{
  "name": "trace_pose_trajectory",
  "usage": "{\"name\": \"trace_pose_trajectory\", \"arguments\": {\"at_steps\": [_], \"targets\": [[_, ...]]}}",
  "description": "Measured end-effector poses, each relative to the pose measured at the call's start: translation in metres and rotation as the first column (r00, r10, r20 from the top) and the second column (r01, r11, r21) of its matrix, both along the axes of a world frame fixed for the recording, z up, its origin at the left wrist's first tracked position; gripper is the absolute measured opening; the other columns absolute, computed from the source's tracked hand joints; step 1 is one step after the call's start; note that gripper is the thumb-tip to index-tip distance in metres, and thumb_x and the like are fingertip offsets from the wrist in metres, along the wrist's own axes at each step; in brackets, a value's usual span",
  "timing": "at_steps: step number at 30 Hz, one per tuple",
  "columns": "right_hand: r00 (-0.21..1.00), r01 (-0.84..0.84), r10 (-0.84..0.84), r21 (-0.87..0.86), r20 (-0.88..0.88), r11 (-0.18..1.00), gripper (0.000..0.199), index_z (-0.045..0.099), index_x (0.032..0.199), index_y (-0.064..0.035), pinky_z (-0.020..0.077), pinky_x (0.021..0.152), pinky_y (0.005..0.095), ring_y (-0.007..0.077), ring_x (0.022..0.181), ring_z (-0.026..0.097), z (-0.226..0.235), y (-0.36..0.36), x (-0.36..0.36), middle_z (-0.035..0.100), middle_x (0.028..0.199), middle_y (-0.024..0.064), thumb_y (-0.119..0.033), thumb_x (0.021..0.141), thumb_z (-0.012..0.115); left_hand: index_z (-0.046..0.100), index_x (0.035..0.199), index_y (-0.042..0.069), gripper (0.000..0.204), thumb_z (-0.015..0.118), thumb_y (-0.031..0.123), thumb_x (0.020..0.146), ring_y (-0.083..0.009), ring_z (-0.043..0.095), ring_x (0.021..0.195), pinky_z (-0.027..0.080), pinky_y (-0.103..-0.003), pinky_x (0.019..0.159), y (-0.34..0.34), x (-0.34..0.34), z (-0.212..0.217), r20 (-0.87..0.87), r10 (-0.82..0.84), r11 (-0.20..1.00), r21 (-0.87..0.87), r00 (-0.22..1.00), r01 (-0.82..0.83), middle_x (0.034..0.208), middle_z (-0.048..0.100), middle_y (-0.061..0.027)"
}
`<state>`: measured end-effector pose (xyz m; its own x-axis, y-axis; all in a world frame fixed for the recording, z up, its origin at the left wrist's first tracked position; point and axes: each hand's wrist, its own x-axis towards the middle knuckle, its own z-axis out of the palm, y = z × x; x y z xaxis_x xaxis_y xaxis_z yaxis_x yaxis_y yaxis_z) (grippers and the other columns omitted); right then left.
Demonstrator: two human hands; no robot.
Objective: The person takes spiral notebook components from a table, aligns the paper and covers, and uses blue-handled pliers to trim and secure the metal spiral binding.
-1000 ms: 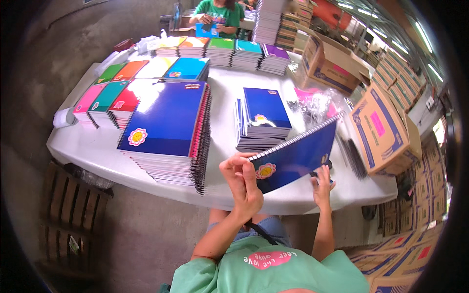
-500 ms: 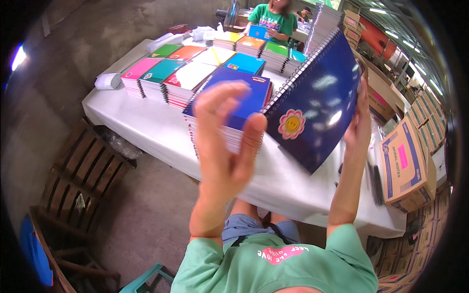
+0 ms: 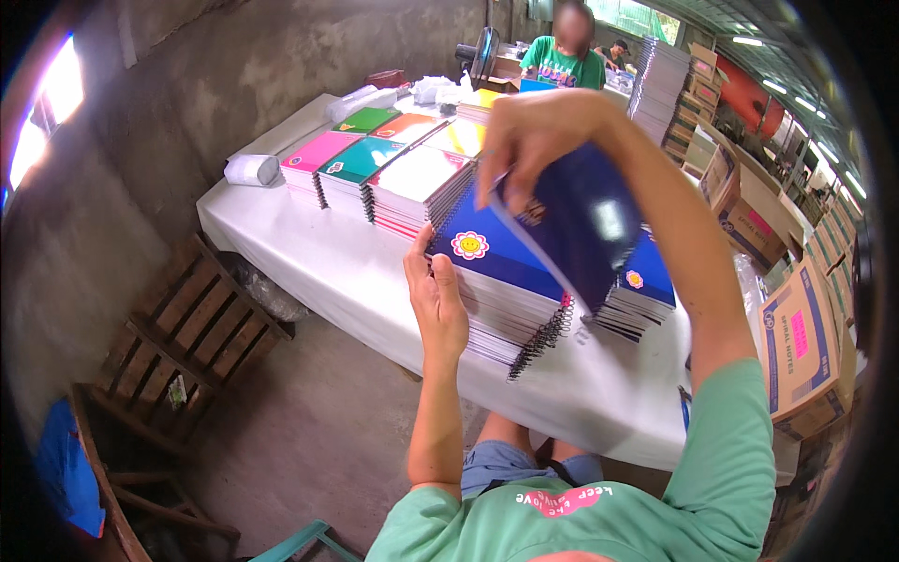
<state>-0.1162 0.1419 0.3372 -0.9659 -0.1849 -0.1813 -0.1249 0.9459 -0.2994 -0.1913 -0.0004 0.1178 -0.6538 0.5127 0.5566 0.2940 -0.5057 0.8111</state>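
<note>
My right hand holds a dark blue spiral notebook by its top edge, tilted over a tall stack of blue notebooks with a smiling flower on the cover. My left hand rests against the stack's near left corner, fingers on its side. A second, lower blue stack lies just to the right, partly hidden by the held notebook.
Stacks of pink, teal, white, green and orange notebooks line the white table. Cardboard boxes stand at the right. A wooden pallet leans at the left. A person in a green shirt sits at the far end.
My right hand has swung the blue notebook leftward and down over the tall stack. My left hand has dropped from the air onto the stack's near corner.
</note>
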Motion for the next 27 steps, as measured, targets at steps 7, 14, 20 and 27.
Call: {"name": "trace_pose_trajectory", "arguments": {"at_steps": [7,14,20,27], "targets": [[0.8,0.01,-0.249,-0.402,-0.546,0.915,0.062,0.046,0.133,-0.0074,0.0349,0.105,0.0377,0.0226,0.126,0.044,-0.046,0.022,0.006,0.044,0.139,0.0087,-0.028,0.078,0.067,0.039,0.132,-0.003,0.063,0.03,0.049,0.098,-0.0269,0.045,0.116,0.032,-0.035,0.099,0.001,-0.002,-0.009,-0.014,0.031,0.998,0.064,0.999,-0.03,0.124,0.046,-0.0186],[0.355,-0.054,-0.931,-0.996,-0.081,0.066,0.063,0.047,0.13,-0.0053,0.0434,0.093,0.0364,0.0192,0.111,0.055,-0.192,0.065,0.102,0.055,0.124,0.0139,-0.056,0.093,0.04,0.039,0.131,-0.001,0.056,0.032,0.045,0.098,-0.0242,0.043,0.121,0.032,-0.036,0.103,0.017,-0.007,-0.018,-0.195,0.046,0.986,0.164,0.98,-0.013,0.131,0.044,-0.0162],[0.129,-0.173,-0.99,-0.981,0.061,-0.083,0.046,0.059,0.103,0.005,0.0543,0.069,0.0282,0.0179,0.079,0.064,-0.19,0.055,0.065,0.064,0.094,0.0157,-0.038,0.096,0.044,0.045,0.122,0.0,0.048,0.032,0.041,0.099,-0.0224,0.049,0.116,0.037,-0.034,0.099,0.026,-0.001,-0.019,-0.139,0.129,0.977,0.188,0.982,-0.102,0.127,0.049,-0.0147],[0.052,-0.236,-0.997,-0.969,0.063,-0.074,0.036,0.062,0.095,0.006,0.0551,0.061,0.026,0.0169,0.067,0.064,-0.195,0.049,0.06,0.065,0.083,0.0154,-0.026,0.096,0.044,0.041,0.126,-0.001,0.051,0.028,0.041,0.1,-0.0219,0.053,0.11,0.043,-0.032,0.092,0.029,0.003,-0.02,-0.093,0.125,0.98,0.165,0.988,-0.109,0.126,0.05,-0.0164]]}}
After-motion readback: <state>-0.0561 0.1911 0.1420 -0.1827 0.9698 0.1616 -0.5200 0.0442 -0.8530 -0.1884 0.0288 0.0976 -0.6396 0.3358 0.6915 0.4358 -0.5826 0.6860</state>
